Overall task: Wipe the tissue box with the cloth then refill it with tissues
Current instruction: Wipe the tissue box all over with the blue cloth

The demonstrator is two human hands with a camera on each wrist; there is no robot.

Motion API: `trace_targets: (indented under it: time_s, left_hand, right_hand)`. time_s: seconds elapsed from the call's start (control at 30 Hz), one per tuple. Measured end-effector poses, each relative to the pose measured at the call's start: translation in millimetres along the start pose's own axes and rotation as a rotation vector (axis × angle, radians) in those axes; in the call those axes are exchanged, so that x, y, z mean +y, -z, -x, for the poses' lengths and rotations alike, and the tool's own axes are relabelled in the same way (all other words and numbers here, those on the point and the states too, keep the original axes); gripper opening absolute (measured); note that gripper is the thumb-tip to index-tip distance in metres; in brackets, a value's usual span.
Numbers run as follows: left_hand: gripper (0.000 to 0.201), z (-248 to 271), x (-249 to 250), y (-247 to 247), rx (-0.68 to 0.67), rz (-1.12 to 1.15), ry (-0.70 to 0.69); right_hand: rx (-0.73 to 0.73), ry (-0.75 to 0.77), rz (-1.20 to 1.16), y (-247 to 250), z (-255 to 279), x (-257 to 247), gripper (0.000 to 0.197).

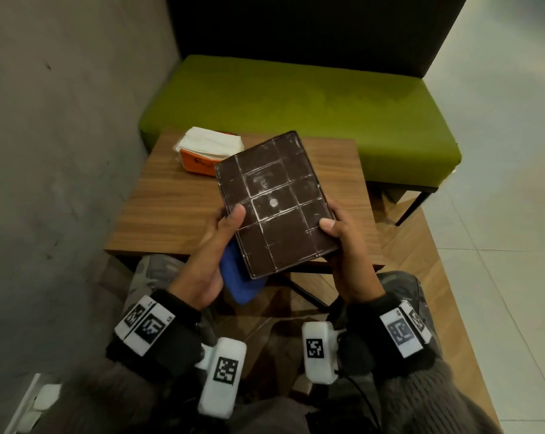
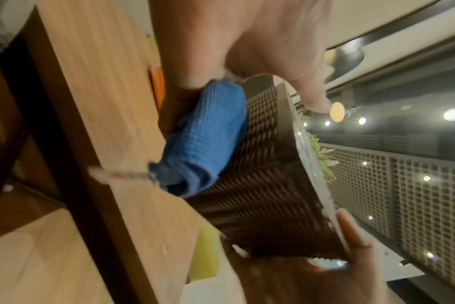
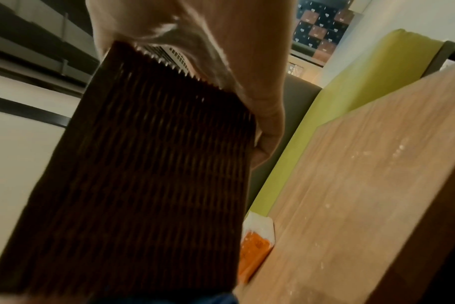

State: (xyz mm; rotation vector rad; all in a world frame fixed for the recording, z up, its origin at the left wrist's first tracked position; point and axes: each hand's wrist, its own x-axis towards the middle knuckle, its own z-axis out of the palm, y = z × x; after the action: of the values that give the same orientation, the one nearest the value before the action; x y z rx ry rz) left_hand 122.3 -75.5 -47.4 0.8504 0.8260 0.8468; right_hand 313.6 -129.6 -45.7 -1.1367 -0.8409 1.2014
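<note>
Overhead a wooden table (image 1: pixel 177 198) beside a green bench (image 1: pixel 296 98), both hands' grip clasps the tissue box (image 1: pixel 277 202).

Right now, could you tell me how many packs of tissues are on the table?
1: an orange tissue pack with white tissues on top, at the wooden table's far left corner, behind the held tissue box. Others may be hidden behind it.

The tissue box (image 1: pixel 277 198) is dark brown, its upturned flat face crossed by a grid of whitish lines with one small pale dot at the middle; its sides (image 2: pixel 268 185) show a ribbed, woven brown pattern. The cloth (image 1: pixel 238 278) is blue with a fine waffle texture. The tissues (image 1: pixel 208 140) are white, lying on an orange pack (image 1: pixel 199 162). The desk (image 1: pixel 171 208) is brown wood grain. The bench seat (image 1: pixel 296 101) is lime green.
</note>
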Motion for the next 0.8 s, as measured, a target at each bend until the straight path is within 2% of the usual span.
trace_targets:
  time_s: [0.07, 0.13, 0.2, 0.27, 0.33, 0.43, 0.5, 0.57, 0.63, 0.7, 0.73, 0.77, 0.8]
  left_hand:
    - [0.098, -4, -8, 4, -0.035, 0.030, 0.062]
    - [0.098, -4, -11, 4, -0.057, 0.078, 0.114]
    - [0.098, -4, -15, -1, -0.024, 0.087, 0.096]
    - [0.102, -6, -17, -7, 0.029, 0.113, 0.046]
    - [0.099, -11, -21, -12, 0.057, 0.174, 0.024]
    - [0.083, -13, -24, -22, 0.006, 0.297, 0.015]
    - [0.081, -11, -25, -25, -0.043, 0.311, 0.007]
    - [0.087, -11, -28, -19, -0.020, 0.221, 0.003]
    - [0.084, -11, -29, -7, 0.131, 0.159, -0.020]
    - [0.071, -12, -26, 4, 0.430, 0.097, -0.095]
    - [0.060, -12, -23, 7, 0.556, 0.042, -0.179]
    - [0.048, -9, -18, 3, 0.615, -0.059, -0.300]
    - [0.037, -3, -13, -4, 0.607, -0.237, -0.439]
  right_hand:
    - [-0.029, 0.017, 0.046, 1, -3, -5, 0.074]
    - [-0.031, 0.028, 0.113, 1, -6, -8, 0.072]
    - [0.020, 0.041, 0.138, -1, -6, -7, 0.075]
    - [0.131, 0.022, 0.035, -5, -3, -4, 0.085]
    - [0.210, 0.003, -0.049, -10, 2, 3, 0.105]
    - [0.150, -0.007, -0.059, -21, 8, 17, 0.119]
    - [0.147, -0.044, -0.090, -24, 8, 24, 0.116]
    - [0.185, -0.050, -0.118, -19, 5, 23, 0.102]
    - [0.238, -0.040, -0.120, -10, 2, 18, 0.092]
    - [0.290, -0.019, -0.106, -2, 1, 14, 0.088]
    - [0.304, -0.009, -0.094, 1, 0, 13, 0.086]
    - [0.316, -0.006, -0.081, 2, 0, 12, 0.086]
    - [0.325, -0.009, -0.069, 3, 0, 11, 0.086]
